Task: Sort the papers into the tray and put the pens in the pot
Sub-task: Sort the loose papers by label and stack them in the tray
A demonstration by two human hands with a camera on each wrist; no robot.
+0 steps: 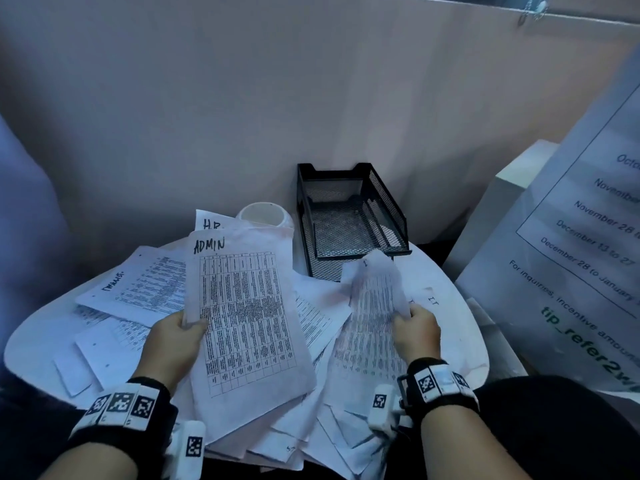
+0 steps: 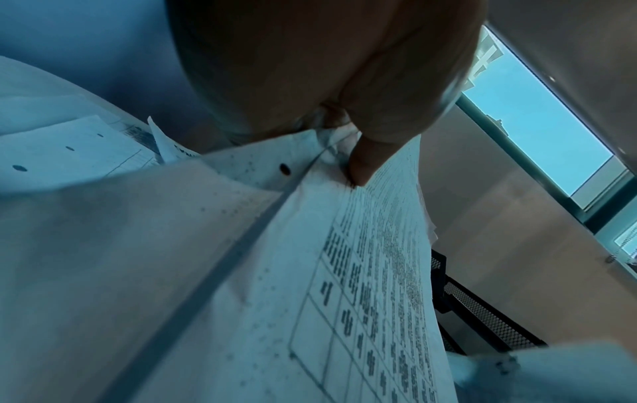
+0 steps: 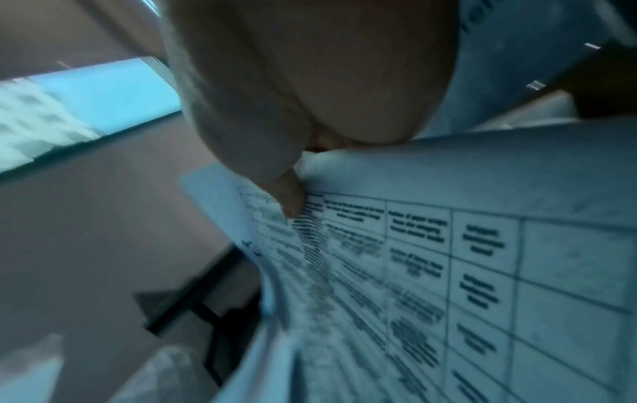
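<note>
My left hand (image 1: 180,329) pinches the left edge of a printed sheet headed ADMIN (image 1: 242,320), lifted over the paper pile; in the left wrist view the thumb (image 2: 362,163) presses on that sheet (image 2: 362,286). My right hand (image 1: 414,325) grips a second, curled table sheet (image 1: 372,306), and the right wrist view has its thumb (image 3: 289,199) on the printed grid (image 3: 448,272). A black mesh tray (image 1: 349,220) with two tiers stands behind the pile. A white pot (image 1: 265,214) sits left of the tray. No pens are visible.
Several loose sheets (image 1: 135,289) lie scattered over the round white table (image 1: 464,327). One marked HR (image 1: 211,223) leans by the pot. A large printed notice (image 1: 571,254) and a white box (image 1: 498,202) stand at the right. A plain wall runs behind.
</note>
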